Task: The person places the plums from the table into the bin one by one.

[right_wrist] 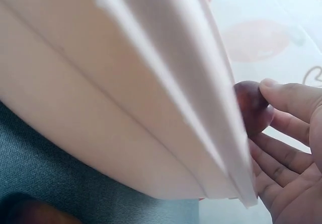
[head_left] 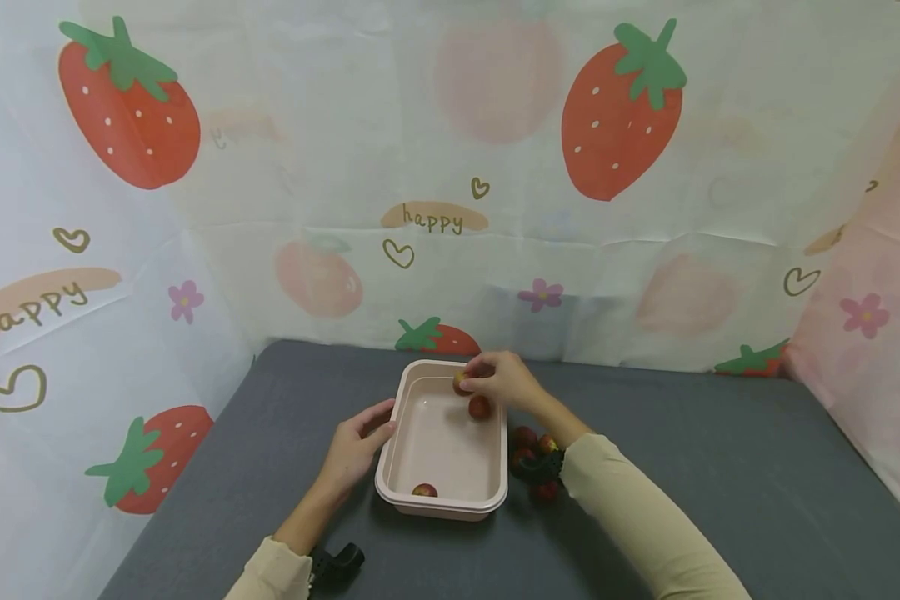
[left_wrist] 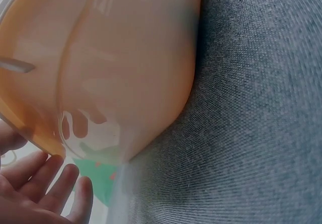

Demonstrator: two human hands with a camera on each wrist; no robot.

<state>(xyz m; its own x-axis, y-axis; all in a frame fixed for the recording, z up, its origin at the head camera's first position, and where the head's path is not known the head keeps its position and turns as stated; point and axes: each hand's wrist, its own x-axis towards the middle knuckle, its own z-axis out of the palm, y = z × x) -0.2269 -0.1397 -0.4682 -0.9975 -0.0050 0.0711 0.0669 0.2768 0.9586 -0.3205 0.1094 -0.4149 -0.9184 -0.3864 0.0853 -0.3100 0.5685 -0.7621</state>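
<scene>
So, the right hand (head_left: 504,382) is pinching a red fruit (head_left: 461,384) over the far right end of the pale pink tray (head_left: 446,446), which sits between both hands, long axis pointing away from the person. Left hand (head_left: 351,450) just rests on its side rim, fingers loosely spread. A second fruit (head_left: 480,407) is right below the pinching fingers, another (head_left: 424,490) down the near end. The loose pile (head_left: 525,437) lies on the worktop (head_left: 682,500) under the right wrist, whose black strap-on camera (head_left: 537,468) partly hides it.

In the tray (head_left: 442,454), one fruit (head_left: 424,490) at near end, two fruits (head_left: 480,407) far right; outside it, more fruits (head_left: 524,437) right, backdrop (head_left: 330,167) behind.
</scene>
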